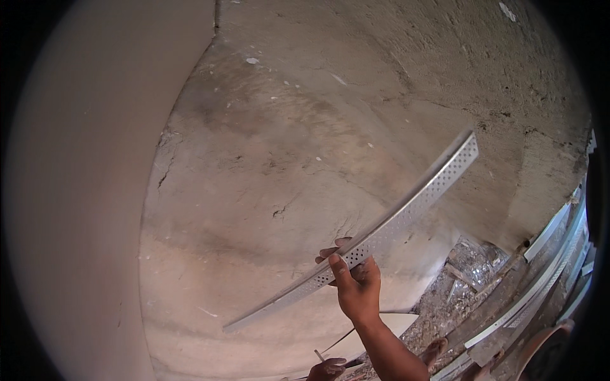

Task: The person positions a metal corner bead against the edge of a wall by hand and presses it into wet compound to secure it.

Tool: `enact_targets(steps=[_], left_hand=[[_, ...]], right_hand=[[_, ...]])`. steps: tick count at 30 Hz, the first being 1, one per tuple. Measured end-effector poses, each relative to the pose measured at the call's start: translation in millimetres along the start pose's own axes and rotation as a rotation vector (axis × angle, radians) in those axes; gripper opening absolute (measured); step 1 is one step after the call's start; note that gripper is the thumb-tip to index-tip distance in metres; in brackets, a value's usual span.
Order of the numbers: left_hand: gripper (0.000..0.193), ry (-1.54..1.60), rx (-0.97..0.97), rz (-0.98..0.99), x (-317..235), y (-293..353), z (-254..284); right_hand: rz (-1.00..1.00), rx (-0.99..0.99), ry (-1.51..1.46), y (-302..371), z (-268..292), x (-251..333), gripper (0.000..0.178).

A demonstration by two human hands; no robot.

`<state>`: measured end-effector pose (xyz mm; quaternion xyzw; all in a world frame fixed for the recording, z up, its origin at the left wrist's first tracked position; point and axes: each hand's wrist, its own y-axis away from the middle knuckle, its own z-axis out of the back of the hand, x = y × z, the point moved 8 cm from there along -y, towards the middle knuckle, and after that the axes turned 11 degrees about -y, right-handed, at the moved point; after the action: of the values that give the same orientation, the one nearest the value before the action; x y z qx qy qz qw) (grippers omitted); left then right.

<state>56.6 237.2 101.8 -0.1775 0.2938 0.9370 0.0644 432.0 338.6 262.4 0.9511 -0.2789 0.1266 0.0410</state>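
My right hand is closed around a long perforated metal corner bead, with the thumb on its near face and the fingers behind. The strip is tilted, its far end up to the right and its other end down to the left, in front of a bare plastered wall. Low at the bottom edge is my left hand, partly cut off and dark, its fingers curled. A short, thin, pale piece sticks up beside these fingers; its kind is too small to tell.
A smooth pale wall rises on the left. A white sheet lies low behind my right forearm. Rubble covers the floor at lower right, beside several long metal strips. What looks like a foot shows near my forearm.
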Motion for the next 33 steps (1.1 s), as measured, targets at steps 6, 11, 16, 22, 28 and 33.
enact_targets(steps=[6, 11, 16, 22, 28, 33], left_hand=[[0.043, 0.22, 0.172, -0.038, -5, -2, -18], [0.046, -0.04, 0.325, -0.157, -3, 3, -34], [0.043, -0.096, 0.319, -0.132, 8, 7, -34], [0.044, 0.306, 0.322, 0.274, -36, 13, -15], [0.046, 0.482, 0.295, 0.267, -68, 8, -14], [0.043, 0.105, 0.47, 0.086, -94, 20, -29]], right_hand=[[-0.084, 0.047, -0.008, 1, 8, 1, 0.035], [-0.244, 0.122, -0.039, -1, 9, -25, 0.041], [-0.357, 0.118, -0.066, -4, -2, -23, 0.035], [-0.38, 0.079, -0.122, -2, 6, -27, 0.031], [-0.33, 0.082, -0.116, 5, 8, -24, 0.031], [-0.326, 0.066, -0.095, 8, 18, -25, 0.033]])
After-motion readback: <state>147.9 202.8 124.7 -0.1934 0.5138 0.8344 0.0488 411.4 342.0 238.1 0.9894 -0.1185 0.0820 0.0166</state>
